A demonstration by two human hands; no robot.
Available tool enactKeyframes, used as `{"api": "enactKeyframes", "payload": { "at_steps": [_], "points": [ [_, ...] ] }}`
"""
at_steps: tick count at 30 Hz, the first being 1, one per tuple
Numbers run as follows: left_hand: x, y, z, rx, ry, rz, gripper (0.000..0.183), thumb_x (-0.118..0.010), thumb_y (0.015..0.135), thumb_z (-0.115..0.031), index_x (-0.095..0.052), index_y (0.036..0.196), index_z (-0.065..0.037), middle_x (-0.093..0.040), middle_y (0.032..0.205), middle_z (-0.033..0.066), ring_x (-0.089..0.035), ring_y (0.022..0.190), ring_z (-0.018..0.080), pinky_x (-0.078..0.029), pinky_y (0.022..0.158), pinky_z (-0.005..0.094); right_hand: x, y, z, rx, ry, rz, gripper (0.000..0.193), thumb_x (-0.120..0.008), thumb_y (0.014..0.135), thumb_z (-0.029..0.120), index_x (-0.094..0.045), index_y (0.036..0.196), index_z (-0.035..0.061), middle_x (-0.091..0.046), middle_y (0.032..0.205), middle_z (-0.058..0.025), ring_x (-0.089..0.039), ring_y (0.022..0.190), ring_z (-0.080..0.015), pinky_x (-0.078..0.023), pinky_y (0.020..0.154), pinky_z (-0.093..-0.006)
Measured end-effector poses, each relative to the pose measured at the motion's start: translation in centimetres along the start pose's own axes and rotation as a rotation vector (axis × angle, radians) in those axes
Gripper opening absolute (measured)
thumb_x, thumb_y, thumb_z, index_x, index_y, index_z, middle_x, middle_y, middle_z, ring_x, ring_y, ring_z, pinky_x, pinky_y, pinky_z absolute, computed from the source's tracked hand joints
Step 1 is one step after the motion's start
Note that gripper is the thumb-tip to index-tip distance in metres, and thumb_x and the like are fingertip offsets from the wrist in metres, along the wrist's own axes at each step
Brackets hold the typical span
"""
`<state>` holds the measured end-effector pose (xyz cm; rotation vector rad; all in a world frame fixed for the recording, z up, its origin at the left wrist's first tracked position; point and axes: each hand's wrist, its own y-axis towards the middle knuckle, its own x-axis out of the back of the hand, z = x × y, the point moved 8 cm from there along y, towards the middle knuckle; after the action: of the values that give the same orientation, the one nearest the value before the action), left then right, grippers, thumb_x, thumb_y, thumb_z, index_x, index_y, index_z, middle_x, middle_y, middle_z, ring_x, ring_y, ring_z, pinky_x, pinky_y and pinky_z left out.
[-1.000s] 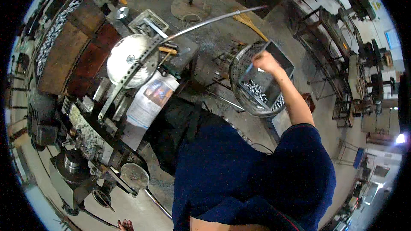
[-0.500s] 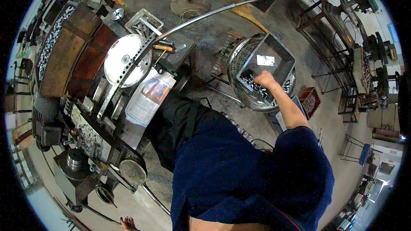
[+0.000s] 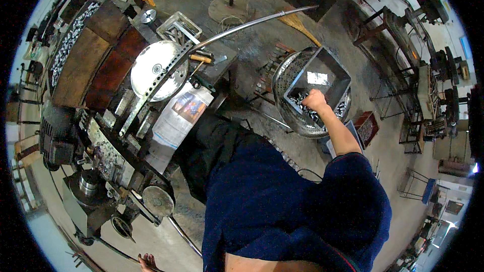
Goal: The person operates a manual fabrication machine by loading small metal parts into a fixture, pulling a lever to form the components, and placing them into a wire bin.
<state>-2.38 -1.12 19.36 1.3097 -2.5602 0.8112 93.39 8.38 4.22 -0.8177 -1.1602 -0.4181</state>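
Note:
At the right, my right hand point(image 3: 315, 100) reaches into a grey metal box point(image 3: 337, 65). Its fingers are curled down at a heap of small shiny metal parts point(image 3: 298, 96) in the box's near left corner; what is between the fingertips is hidden. The box rests tilted on a round perforated metal basin point(image 3: 280, 81). Far off at the lower left edge, my left hand point(image 3: 147, 262) shows partly, fingers apart, beside the end of a dark lever rod point(image 3: 120, 253) on the machine. Whether it touches the rod is unclear.
A machine with a round silver disc point(image 3: 154, 73) and a long perforated bar point(image 3: 149, 90) stands at my left. A printed paper sheet point(image 3: 179, 116) and an orange-handled hammer point(image 3: 200, 59) lie on it. A long curved metal tube point(image 3: 252, 22) juts across. A red crate point(image 3: 366, 127) stands right of the basin.
The whole view has shifted, so most of the scene sits slightly lower and farther right. My right hand stays over the metal parts; my left hand remains beside the rod.

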Motion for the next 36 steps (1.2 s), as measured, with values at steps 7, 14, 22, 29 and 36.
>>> {"api": "enactKeyframes", "payload": {
  "at_steps": [7,14,22,29,36],
  "points": [
    [1.6,3.5,2.1,0.050,-0.069,-0.033,0.045,-0.061,0.081,-0.029,-0.050,0.117,-0.004,-0.056,0.095,0.0147,-0.055,0.088,0.0263,-0.045,0.077,0.0424,0.5,0.3,0.9,0.072,-0.130,0.047,0.030,-0.058,0.060,0.021,-0.061,0.080,-0.0021,-0.060,0.092,-0.0247,-0.059,0.090,-0.0370,-0.047,0.082,-0.0392],
    [6.6,7.6,5.5,0.084,-0.159,-0.059,0.043,-0.063,0.081,-0.026,-0.050,0.115,-0.002,-0.055,0.083,0.0096,-0.055,0.077,0.0213,-0.048,0.070,0.0398,0.4,0.7,2.0,0.301,-0.267,-0.040,0.029,-0.060,0.062,0.024,-0.061,0.075,-0.0012,-0.061,0.087,-0.0216,-0.059,0.084,-0.0347,-0.048,0.076,-0.0405],
    [2.3,1.2,-0.3,-0.153,-0.054,0.034,0.040,-0.063,0.081,-0.028,-0.052,0.101,0.005,-0.059,0.079,0.0093,-0.059,0.068,0.0164,-0.051,0.065,0.0305,11.4,-2.9,15.0,0.767,0.239,-0.332,0.019,-0.056,0.063,0.005,-0.067,0.078,0.0000,-0.061,0.083,-0.0142,-0.060,0.075,-0.0252,-0.047,0.069,-0.0284],
    [4.9,1.4,-0.2,-0.213,0.641,-0.217,0.039,-0.064,0.076,-0.024,-0.053,0.102,0.003,-0.059,0.075,0.0149,-0.060,0.068,0.0204,-0.048,0.061,0.0343,10.7,-21.8,47.1,1.522,0.404,0.209,0.036,-0.054,0.056,0.004,-0.067,0.090,0.0035,-0.057,0.101,-0.0128,-0.057,0.095,-0.0242,-0.044,0.081,-0.0292],
    [5.3,-5.9,-0.6,-0.274,0.805,-0.249,0.044,-0.065,0.071,-0.027,-0.052,0.100,0.004,-0.058,0.078,0.0235,-0.058,0.079,0.0384,-0.045,0.068,0.0415,6.3,-42.7,64.5,2.199,0.009,0.007,0.027,-0.061,0.055,0.015,-0.064,0.077,-0.0018,-0.055,0.094,-0.0182,-0.054,0.089,-0.0334,-0.046,0.077,-0.0385]
  ]
}}
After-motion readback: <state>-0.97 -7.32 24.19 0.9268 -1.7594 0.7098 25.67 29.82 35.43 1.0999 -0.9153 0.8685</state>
